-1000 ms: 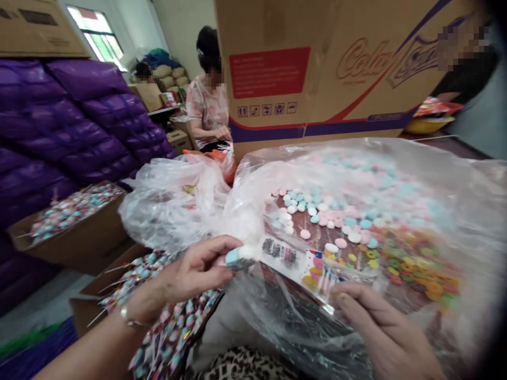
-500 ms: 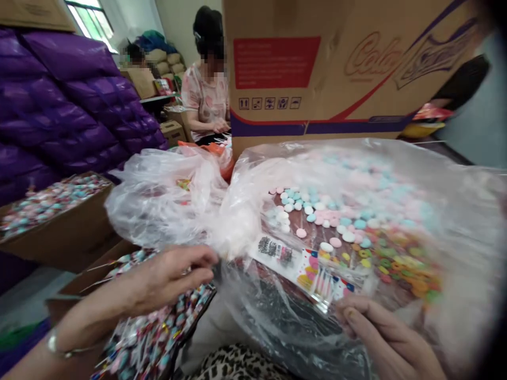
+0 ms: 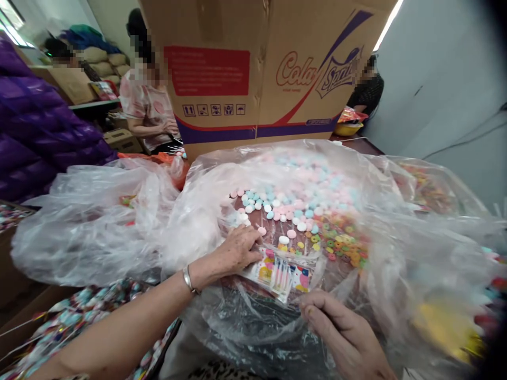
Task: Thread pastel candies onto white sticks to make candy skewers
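My left hand [image 3: 236, 250], with a silver bracelet on its wrist, reaches over the edge of a big clear plastic bag [image 3: 396, 248] and lies on a small printed packet [image 3: 282, 274]; its fingers curl down at the packet's left end. My right hand [image 3: 344, 333] pinches the clear plastic near the packet's right corner. Just beyond the packet lie many pink, blue and white round candies [image 3: 285, 203] and a heap of small coloured candy rings [image 3: 343, 245], all on a brown surface inside the bag.
A large cardboard box [image 3: 257, 68] printed "Cola" stands behind the bag. Another crumpled clear bag [image 3: 91, 216] lies at the left, with wrapped sweets [image 3: 67, 316] below it and purple sacks [image 3: 35, 132] beyond. A person in a floral top [image 3: 144, 105] works behind; another person sits at the far right.
My left hand moved from the wrapped sweets at the left forward onto the packet inside the bag. My view turned to the right and the right hand stayed on the plastic.
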Motion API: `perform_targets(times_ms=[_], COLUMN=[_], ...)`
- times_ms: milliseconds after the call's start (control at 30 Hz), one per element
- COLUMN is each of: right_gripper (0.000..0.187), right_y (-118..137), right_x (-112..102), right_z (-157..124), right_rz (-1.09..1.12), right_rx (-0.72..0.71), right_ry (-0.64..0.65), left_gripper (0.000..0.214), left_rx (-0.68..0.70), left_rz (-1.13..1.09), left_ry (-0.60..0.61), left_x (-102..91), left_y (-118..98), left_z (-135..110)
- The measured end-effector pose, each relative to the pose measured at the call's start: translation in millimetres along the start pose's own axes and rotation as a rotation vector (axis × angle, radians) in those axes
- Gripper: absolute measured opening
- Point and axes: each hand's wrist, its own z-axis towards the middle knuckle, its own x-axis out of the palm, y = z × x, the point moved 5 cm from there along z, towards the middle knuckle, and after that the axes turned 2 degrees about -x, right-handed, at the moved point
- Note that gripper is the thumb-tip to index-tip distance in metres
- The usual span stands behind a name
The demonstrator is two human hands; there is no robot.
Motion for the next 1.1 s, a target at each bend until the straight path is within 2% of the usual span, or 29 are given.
perform_targets(times_ms=[167,300,500,600,700,767,867,933,1000,1100], right_gripper=[0.033,0.032,0.031,0.029,0.022,0.026,0.02,0.018,0.021,0.026], right_y=[0,6,10,9,13,21,35,42,47,51], right_x=[2,2,5,5,-3,-8,-7,-9,-15,-26], right_z=[10,18,18,19,26,31,37,38,35,28], right_rz=[0.05,0.042,0.016,-0.023,-0.114,-0.205,-0.295,-0.325,-0.368,-0.434], right_rx=[0.025,-0.006,-0.042,-0.063,-0.171,-0.292,-0.464,-0.531,-0.567,-0.612], right_ry=[-0.021,-0.027,-0.019,-0.025,-0.207,-0.341,-0.328,-0.31,-0.363,-0.441], left_gripper=[0.01,0.022,0.005,0.008,0.013,0.016,0.02,0.016,0.014,0.028], left_rx=[-0.058,-0.103,-0.082,-0.043,0.023,0.081,0.168,0.173,0.116,0.134], left_rz=[0.052,0.117,0.054,-0.001,-0.049,-0.09,-0.174,-0.24,-0.306,-0.334], left_ry=[0.04,0.057,0.063,0.037,0.036,0.063,0.116,0.129,0.13,0.146], left_x=[-6.2,-9.9,-10.1,-15.6,-22.4,-25.0,-25.5,-23.9,-18.9,-6.4], left_y=[-3,-2,3,-3,-20,-36,-61,-70,-69,-66], left_z=[5,8,12,12,11,11,11,11,13,16])
